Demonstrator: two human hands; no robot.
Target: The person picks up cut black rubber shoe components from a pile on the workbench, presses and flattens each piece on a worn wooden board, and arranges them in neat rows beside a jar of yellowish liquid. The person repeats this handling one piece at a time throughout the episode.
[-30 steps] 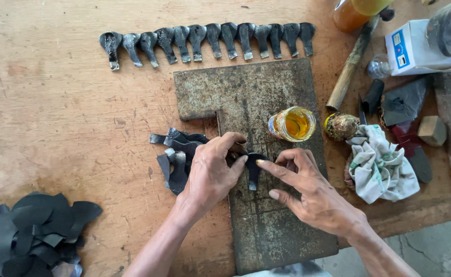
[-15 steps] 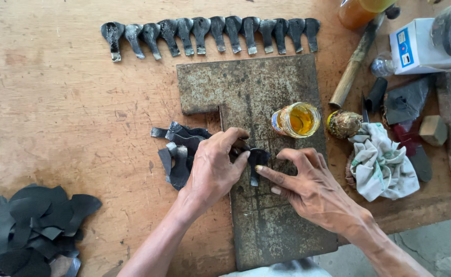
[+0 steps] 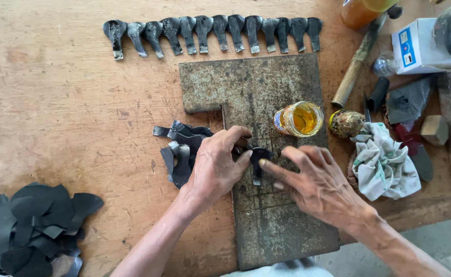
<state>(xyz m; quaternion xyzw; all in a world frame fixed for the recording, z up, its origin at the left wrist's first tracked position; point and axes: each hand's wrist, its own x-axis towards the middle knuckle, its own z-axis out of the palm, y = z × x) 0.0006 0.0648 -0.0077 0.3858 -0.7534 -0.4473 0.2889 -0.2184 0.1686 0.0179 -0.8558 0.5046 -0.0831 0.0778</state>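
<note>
- The small black leather piece [image 3: 257, 163] lies on the worn metal slab [image 3: 266, 92], near its middle, with its narrow tail pointing toward me.
- My left hand [image 3: 215, 166] is curled over the left edge of that piece, thumb and fingertips closed on it and pressing it to the slab.
- My right hand [image 3: 318, 184] comes in from the right with the fingers spread flat; the forefinger tip touches the piece's right edge. It pins the piece rather than clasping it.
- Just left of my left hand, partly under it, sits a small heap of leather pieces [image 3: 177, 149] of the same shape, half on the slab's edge and half on the wooden table [image 3: 56, 102].
- Just beyond my right hand stands an open jar of yellow glue [image 3: 300, 118] on the slab, with a round crusted lump [image 3: 346, 123] beside it.
- A crumpled rag [image 3: 384, 164] lies to the right of my right hand.
- Along the far side of the slab a row of finished pieces [image 3: 212, 31] is laid side by side.
- At the near left corner is a pile of black leather offcuts [image 3: 30, 225].
- A wooden handle [image 3: 356, 64] lies slanted at the slab's far right corner.
</note>
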